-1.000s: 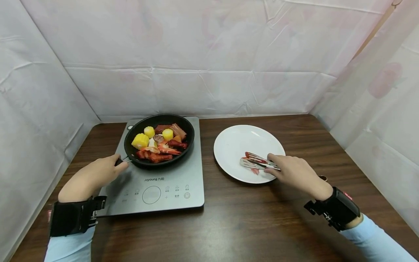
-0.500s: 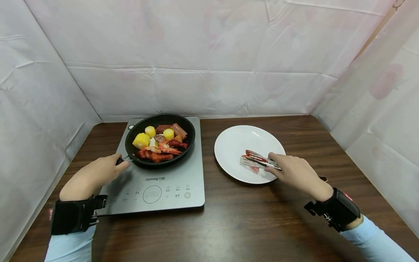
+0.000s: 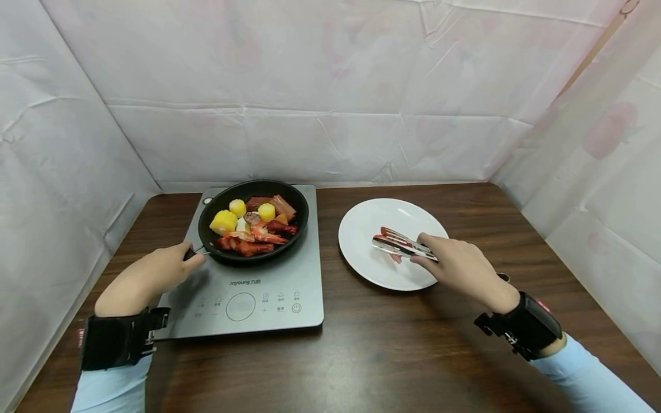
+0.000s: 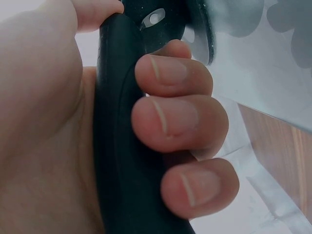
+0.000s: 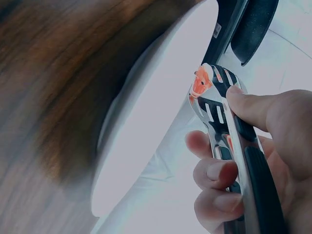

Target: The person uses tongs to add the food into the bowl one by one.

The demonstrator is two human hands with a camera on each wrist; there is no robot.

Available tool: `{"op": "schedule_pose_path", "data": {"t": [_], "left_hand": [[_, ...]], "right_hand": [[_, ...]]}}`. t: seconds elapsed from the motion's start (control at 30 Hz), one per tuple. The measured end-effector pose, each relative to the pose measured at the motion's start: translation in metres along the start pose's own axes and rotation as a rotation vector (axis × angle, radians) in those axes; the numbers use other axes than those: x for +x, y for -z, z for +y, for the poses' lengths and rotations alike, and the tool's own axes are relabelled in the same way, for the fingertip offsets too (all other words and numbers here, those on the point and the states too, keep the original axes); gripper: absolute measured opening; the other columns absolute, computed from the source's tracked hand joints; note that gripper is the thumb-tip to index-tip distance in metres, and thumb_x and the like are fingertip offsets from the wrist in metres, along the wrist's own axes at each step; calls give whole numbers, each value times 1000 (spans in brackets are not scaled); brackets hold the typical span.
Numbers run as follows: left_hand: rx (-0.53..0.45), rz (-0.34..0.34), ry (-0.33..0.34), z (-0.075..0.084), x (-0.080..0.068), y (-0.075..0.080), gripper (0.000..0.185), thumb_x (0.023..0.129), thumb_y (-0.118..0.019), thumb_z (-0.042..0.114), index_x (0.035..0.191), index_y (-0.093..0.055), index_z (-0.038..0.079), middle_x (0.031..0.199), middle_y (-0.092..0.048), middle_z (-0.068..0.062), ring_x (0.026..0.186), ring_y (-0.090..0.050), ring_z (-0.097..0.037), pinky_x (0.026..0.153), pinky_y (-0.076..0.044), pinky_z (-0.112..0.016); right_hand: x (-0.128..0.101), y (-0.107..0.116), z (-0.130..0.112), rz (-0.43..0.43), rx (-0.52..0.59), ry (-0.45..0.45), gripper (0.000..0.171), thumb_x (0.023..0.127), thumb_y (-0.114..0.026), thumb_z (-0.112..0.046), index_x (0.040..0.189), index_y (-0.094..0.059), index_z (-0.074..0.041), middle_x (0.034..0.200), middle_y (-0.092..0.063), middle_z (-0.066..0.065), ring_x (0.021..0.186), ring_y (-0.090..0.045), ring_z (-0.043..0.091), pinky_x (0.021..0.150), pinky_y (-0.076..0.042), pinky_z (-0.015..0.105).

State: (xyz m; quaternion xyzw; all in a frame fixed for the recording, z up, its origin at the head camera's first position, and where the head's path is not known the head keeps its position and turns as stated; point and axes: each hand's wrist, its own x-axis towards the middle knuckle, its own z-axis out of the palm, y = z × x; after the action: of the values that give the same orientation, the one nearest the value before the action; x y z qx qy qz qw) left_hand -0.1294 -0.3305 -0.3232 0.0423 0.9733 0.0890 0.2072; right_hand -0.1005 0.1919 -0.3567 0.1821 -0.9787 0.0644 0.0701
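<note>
Left hand point(image 3: 147, 278) curled tight round black pan handle point(image 4: 126, 146); black frying pan point(image 3: 253, 221) of corn, shrimp, sausage sits on grey induction hob point(image 3: 248, 287); right hand point(image 3: 457, 267) squeezes slotted steel tongs point(image 3: 400, 245) over round white plate point(image 3: 361, 229), nipping a red morsel; most food yet unmoved.

Left hand point(image 3: 155, 275) low at left, forearm running back toward the body, black wrist strap and light blue sleeve. Fingers point(image 4: 180, 117) curled tight round a black handle point(image 4: 122, 146), thumb on top. Right hand point(image 3: 459, 267) reaches forward and inward from the right, same strap and sleeve. It grips tongs point(image 3: 400, 244) from above: index finger laid along the upper arm, thumb on the side, the other fingers point(image 5: 214, 175) curled underneath. Hands well apart.
</note>
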Motion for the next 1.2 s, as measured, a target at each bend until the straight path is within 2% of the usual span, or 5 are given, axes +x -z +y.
{"op": "schedule_pose_path", "data": {"t": [0.37, 0.67, 0.93, 1.07, 1.2], "left_hand": [[6, 2, 15, -2, -1, -3, 79, 108, -30, 45, 151, -24, -20, 147, -36, -47, 131, -45, -62, 104, -41, -70], [1, -2, 14, -3, -1, -2, 79, 107, -30, 46, 151, -24, -20, 147, -36, -47, 131, -45, -62, 104, -41, -71], [9, 3, 16, -1, -1, 0, 78, 107, -31, 44, 150, -25, -21, 146, -37, -47, 130, -47, -61, 103, -43, -70], [14, 5, 16, 0, -1, 1, 78, 107, -31, 43, 150, -25, -21, 146, -37, -47, 130, -46, -61, 104, -42, -70], [9, -3, 10, 1, -1, 1, 78, 107, -31, 44, 150, -25, -21, 146, -37, -47, 130, -47, -61, 104, -42, -70]], "right_hand": [[23, 10, -15, 100, 13, 59, 24, 98, -67, -39, 105, -60, -17, 74, -55, -7, 57, -44, 10, 49, -35, 28], [56, 21, -47, 125, 50, 103, 27, 97, -66, -42, 105, -60, -18, 73, -53, -7, 61, -44, 11, 51, -36, 28], [87, 27, -77, 154, 86, 184, 30, 99, -65, -43, 108, -60, -15, 70, -54, -5, 58, -44, 12, 53, -35, 28], [103, 28, -94, 143, 114, 192, 31, 98, -65, -44, 113, -64, -16, 76, -62, -5, 60, -50, 14, 53, -39, 30], [117, 27, -110, 115, 103, 212, 37, 99, -62, -45, 121, -65, -15, 90, -71, -2, 67, -60, 17, 56, -47, 34]]}}
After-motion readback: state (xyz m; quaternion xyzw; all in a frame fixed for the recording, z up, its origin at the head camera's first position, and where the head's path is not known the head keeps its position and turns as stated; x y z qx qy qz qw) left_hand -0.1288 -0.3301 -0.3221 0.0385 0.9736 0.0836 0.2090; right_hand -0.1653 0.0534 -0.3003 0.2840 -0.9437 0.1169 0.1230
